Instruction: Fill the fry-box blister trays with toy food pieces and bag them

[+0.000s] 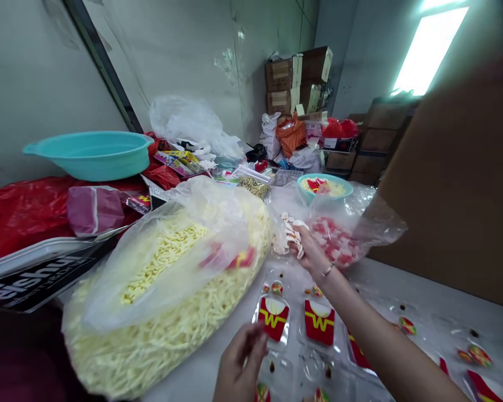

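Note:
My right hand (305, 248) is closed around a bunch of small, flat white pieces (293, 231), over a clear bag (280, 243) holding more of them. My left hand (241, 363) is slightly blurred, with its fingers loosely curled and the thumb a little apart; nothing shows in it. It is by a clear blister tray (284, 341) with a red fries box (274, 319) marked with a yellow W. To the right, a second red fries box (319, 322) lies in another tray. Several more trays hold small round coloured pieces and red boxes, some hidden behind my right forearm.
A big clear bag of pale yellow toy fries (184, 318) fills the left. Beyond my right hand are a bag of pink-and-white pieces (335, 240) and a turquoise bowl (333, 190). A larger turquoise basin (96, 159) sits back left. A cardboard sheet (456, 184) rises at right.

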The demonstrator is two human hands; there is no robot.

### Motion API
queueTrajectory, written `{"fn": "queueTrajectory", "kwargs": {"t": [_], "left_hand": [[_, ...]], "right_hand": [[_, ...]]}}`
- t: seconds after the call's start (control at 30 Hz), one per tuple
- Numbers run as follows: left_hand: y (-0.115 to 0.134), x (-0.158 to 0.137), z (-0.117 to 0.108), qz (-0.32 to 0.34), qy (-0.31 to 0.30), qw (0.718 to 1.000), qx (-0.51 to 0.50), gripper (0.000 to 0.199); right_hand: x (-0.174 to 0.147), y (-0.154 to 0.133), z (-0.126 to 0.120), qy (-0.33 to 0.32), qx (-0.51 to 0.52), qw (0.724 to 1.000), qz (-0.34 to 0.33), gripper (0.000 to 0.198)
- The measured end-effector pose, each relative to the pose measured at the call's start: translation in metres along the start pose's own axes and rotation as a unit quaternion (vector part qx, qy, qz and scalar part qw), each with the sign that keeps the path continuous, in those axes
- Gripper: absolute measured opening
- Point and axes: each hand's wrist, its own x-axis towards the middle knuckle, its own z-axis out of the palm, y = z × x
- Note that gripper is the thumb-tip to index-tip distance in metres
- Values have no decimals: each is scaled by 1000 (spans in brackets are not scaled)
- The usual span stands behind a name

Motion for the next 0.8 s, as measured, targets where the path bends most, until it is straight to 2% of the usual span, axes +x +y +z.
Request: {"fn": "queueTrajectory", "kwargs": {"t": [0.03,0.17,0.3,0.4,0.57,0.8], "left_hand": [[4,7,10,15,-34,999,-32,38],[11,18,41,61,-57,992,-91,39],[-6,-5,61,33,-138,985,-103,31],[-21,-25,68,-4,-161,980,-119,29],[-26,-36,69,-63,-130,979,-142,29],[-18,-37,85,-58,-159,975,-144,30]], "right_hand": [[-31,1,-4,-10,6,1000,18,33],[-142,14,-23,-16,11,997,72,32],[-214,34,-49,41,-29,992,120,34],[-242,47,-69,55,5,988,146,35],[-263,56,-89,56,88,982,155,36],[-268,58,-99,38,63,984,164,37]]}}
